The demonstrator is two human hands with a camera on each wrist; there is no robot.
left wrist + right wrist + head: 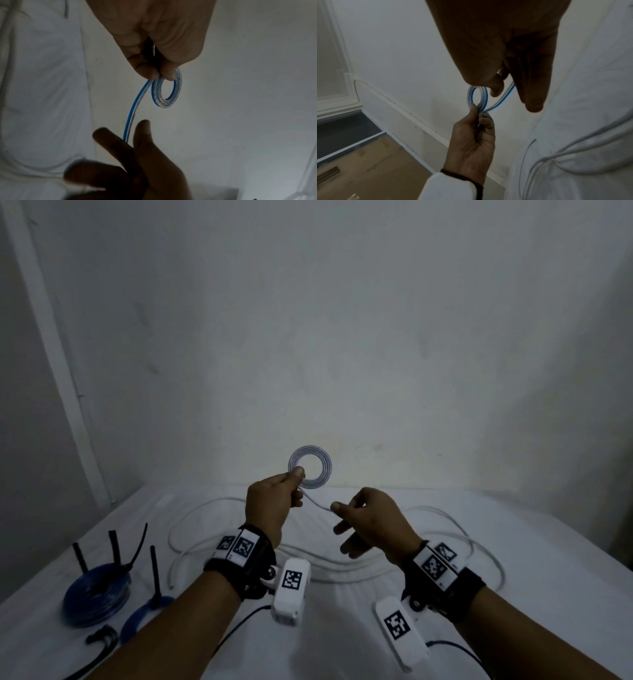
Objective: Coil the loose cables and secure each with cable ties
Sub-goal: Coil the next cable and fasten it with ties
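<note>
Head view: left hand (274, 501) raised above the middle of the white-covered surface (513, 542), thumb and fingers pinched on the rim of a small flat coil (310, 467) of clear cable with a blue stripe, held upright so that each new turn can be laid on flat. Right hand (370, 522) just beside it, thumb and forefinger closed on the free run of the same cable (130, 115), remaining fingers spread; grip presumably light, to feed slack and keep the stripe from twisting. Rest of the cable (479, 546) trailing in loose loops over the surface behind and to the right of both wrists, hence most of the length not yet wound.

Near left corner: finished blue coil (97, 594) bound with black cable ties (114, 546), tails standing upright; further ties (156, 577) beside it, within reach for the binding step.

Left wrist view: coil turns stacked closely, pinch placed where the free run leaves the coil, probably to stop unwinding.

Judged stage: coiling under way, tying still to come.
</note>
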